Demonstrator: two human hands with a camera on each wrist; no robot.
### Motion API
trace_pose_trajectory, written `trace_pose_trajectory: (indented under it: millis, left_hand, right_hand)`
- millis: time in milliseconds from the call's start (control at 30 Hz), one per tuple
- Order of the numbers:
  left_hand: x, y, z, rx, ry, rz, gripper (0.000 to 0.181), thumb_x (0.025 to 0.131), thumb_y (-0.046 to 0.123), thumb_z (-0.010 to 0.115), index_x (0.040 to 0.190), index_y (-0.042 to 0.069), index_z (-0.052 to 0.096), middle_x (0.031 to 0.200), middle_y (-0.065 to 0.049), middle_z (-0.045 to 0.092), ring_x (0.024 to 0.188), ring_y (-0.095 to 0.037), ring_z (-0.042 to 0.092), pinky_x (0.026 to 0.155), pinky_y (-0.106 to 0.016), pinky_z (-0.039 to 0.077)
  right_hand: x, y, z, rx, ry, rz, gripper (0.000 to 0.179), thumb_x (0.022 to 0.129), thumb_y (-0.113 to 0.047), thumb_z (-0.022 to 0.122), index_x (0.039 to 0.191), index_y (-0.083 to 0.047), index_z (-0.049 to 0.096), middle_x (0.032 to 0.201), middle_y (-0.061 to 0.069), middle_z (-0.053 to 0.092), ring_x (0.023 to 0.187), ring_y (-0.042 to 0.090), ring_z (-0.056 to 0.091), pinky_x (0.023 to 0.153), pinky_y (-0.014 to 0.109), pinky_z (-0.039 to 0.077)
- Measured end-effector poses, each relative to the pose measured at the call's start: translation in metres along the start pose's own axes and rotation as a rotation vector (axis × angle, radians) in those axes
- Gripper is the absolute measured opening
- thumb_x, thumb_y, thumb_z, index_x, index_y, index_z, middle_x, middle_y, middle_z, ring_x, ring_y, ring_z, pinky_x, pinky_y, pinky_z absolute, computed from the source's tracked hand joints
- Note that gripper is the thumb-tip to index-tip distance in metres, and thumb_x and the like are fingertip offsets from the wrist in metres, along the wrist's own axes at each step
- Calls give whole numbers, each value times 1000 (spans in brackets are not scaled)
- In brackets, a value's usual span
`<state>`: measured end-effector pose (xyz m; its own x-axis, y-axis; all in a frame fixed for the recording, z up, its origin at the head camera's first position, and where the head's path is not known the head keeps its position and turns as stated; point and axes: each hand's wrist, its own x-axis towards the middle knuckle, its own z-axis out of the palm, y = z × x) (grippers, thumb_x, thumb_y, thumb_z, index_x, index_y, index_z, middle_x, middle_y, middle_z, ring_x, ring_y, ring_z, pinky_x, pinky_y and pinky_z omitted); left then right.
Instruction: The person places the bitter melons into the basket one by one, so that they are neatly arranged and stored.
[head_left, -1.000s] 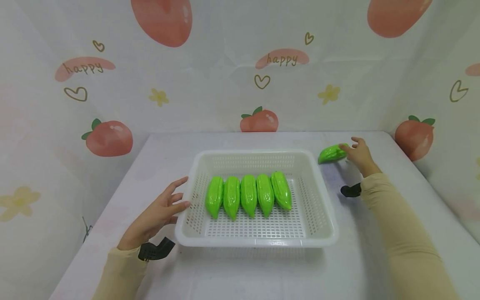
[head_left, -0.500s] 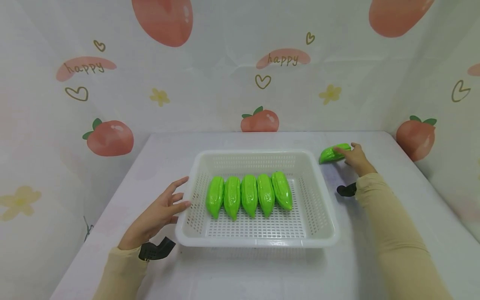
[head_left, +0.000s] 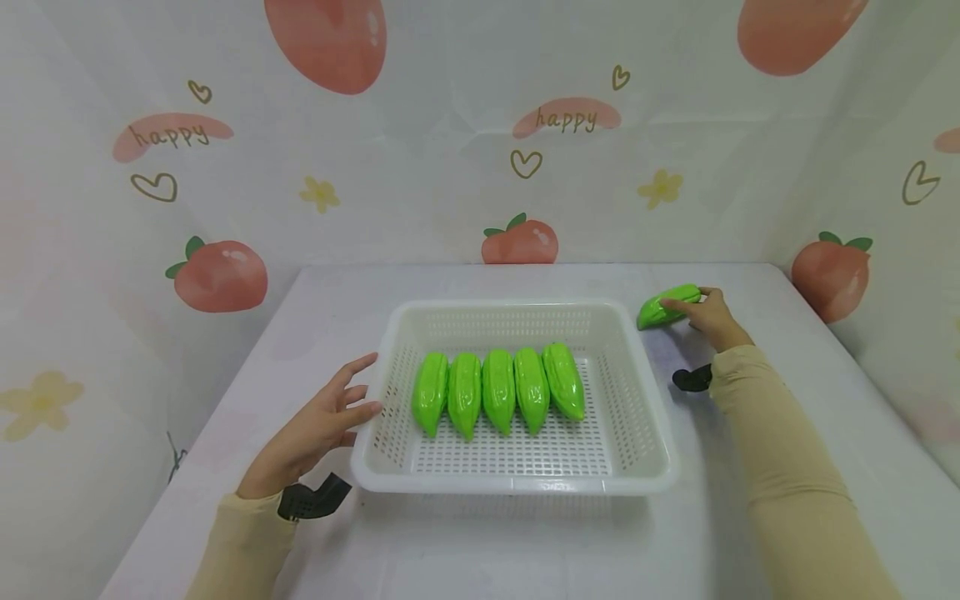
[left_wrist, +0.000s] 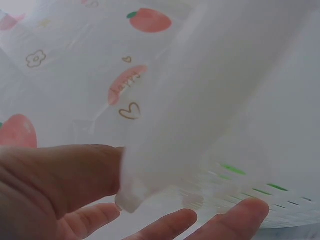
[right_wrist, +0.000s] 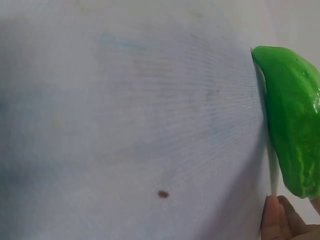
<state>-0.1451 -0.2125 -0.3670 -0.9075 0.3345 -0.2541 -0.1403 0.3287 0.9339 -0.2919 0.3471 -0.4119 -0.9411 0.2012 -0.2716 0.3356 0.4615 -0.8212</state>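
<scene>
In the head view, a glossy green bitter melon [head_left: 660, 311] lies slanted at the back right of the table. My right hand [head_left: 712, 318] pinches its right end, thumb on the near side and fingers behind. The right wrist view has this bitter melon [right_wrist: 295, 120] at its right edge, with a few fingertips [right_wrist: 272, 220] below it. A white plastic basket [head_left: 517, 485] holds several similar bitter melons [head_left: 498, 392] side by side. My left hand [head_left: 315, 429] touches the basket's left rim, fingers spread and fairly straight. Close up, the thumb [left_wrist: 85, 170] meets the rim [left_wrist: 131, 197] with fingers below.
A pale cloth covers the table [head_left: 517, 550]. Behind it hangs a white sheet [head_left: 420, 167] printed with peaches, hearts and flowers. Dark wrist cameras sit at both sleeves. The basket's right wall stands between the stored bitter melons and the right hand.
My right hand has moved slightly left and closed its thumb and fingers on the bitter melon, which has tipped a little. The left hand and basket have stayed put.
</scene>
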Motion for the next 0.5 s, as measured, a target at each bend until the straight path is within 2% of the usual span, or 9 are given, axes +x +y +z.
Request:
trace_pose_trajectory:
  millis: [300,400,500]
  left_hand:
    - [-1,1,0,-20,-13,-2,82,94,21,63,155,27,9,144,-21,44,106,-31,65,84,-49,56]
    - [-1,1,-1,-25,-24,7,82,94,20,63,155,25,8,144,-23,43,107,-32,65,84,-50,56]
    - [-2,1,-1,-23,-21,6,82,94,20,63,155,26,9,144,-22,43,106,-31,65,84,-50,56]
  right_hand:
    - [-2,1,5,65,32,-49,102,93,-43,59,149,5,-11,154,34,9,140,46,26,116,47,27]
    - [-4,-2,6,126,37,-60,101,93,-39,61,150,0,-13,155,32,9,141,43,27,113,38,33]
    - [-5,-4,8,192,52,-69,98,93,-32,61,151,-4,-13,154,31,10,139,42,29,100,22,44]
